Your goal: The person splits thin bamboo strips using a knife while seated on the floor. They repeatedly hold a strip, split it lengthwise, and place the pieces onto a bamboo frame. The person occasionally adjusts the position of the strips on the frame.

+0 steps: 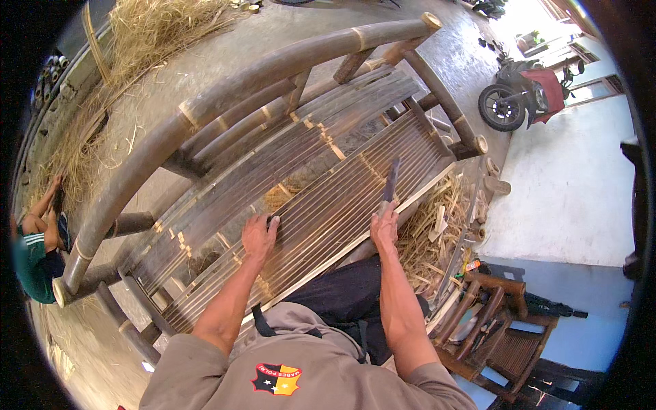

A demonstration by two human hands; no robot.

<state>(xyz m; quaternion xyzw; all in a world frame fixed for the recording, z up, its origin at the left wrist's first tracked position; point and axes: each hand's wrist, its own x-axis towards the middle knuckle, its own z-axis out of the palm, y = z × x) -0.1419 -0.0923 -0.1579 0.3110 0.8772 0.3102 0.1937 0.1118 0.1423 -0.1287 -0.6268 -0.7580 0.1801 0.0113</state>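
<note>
A bamboo bench (301, 268) with a seat of long, narrow slats lies across the view in front of me. My right hand (385, 227) is closed around a long knife (391, 181), its dark blade pointing away over the slats near the seat's front edge. Over the middle of the seat, my left hand (260, 236) has its fingers curled. Something small and dark shows at its thumb side, and I cannot make out what it grips. Gaps between the slats lie just beyond this hand.
The bench's thick curved bamboo rail (273, 65) arches along the far side. Wood shavings (437, 229) are heaped at the right, above a bamboo chair (512, 348). Straw (160, 31) lies at the far left. A person (41, 253) is at the left edge; a motorcycle (523, 96) stands far right.
</note>
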